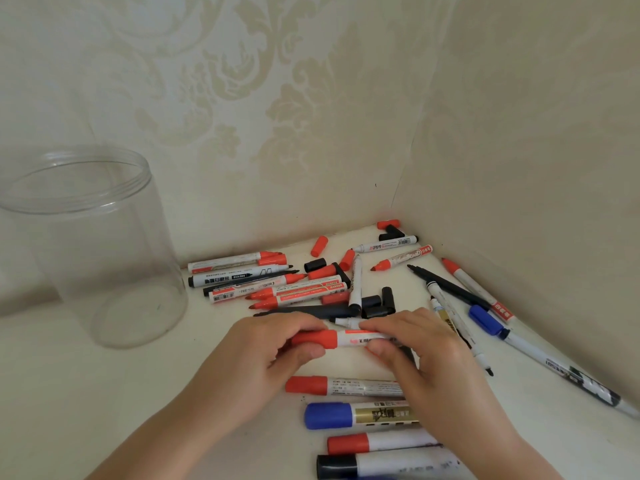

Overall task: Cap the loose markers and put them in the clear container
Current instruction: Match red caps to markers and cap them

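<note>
Nearest me lies a row of capped markers: black-capped (pixel 381 466) closest, then red-capped (pixel 377 441), blue-capped (pixel 356 415) and another red-capped one (pixel 341 386). They look set aside in a line as finished, awaiting the container. Just beyond them, my left hand (pixel 273 348) curls round the red cap (pixel 317 339) while my right hand (pixel 415 344) pinches the white barrel (pixel 360 339), each hand on one end so I can press the two together; the cap looks seated or nearly so. Behind my hands, toward the corner of the wall, uncapped markers (pixel 277 285) and loose caps (pixel 319 246) lie scattered on the white table (pixel 207 393). The clear container (pixel 97 244) stands upright and open at the far left, holding nothing I can see.
</note>
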